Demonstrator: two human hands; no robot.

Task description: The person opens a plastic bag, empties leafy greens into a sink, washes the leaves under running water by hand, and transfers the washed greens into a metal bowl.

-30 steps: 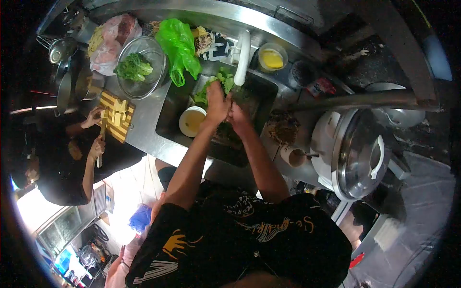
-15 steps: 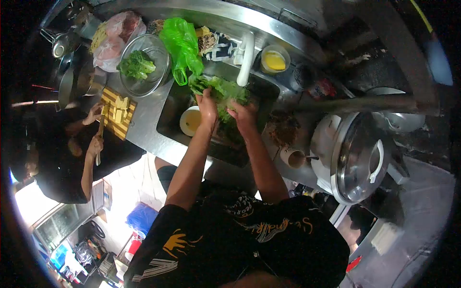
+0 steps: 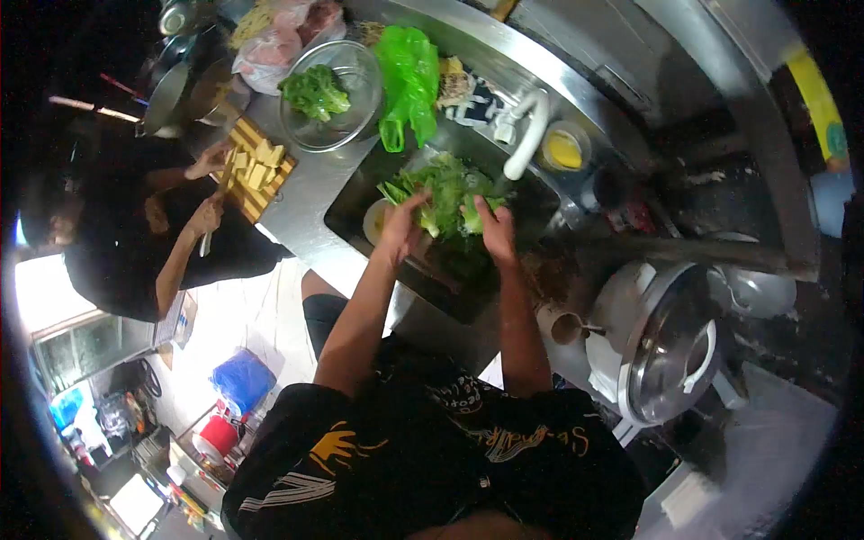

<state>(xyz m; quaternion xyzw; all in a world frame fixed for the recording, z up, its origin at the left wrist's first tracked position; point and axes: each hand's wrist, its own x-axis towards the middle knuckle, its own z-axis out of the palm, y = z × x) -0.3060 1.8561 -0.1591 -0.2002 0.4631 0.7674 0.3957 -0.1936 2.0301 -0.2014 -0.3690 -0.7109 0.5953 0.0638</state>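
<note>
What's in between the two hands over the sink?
Leafy greens lie between the left hand and the right hand; the head view shows it.

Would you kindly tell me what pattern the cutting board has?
The cutting board has light and dark stripes, in the head view.

Frilly green leaf lettuce, its leaves loosely spread, is inside the dark sink basin, frilled tips toward the far side, 2 paler stem ends nearer.
</note>
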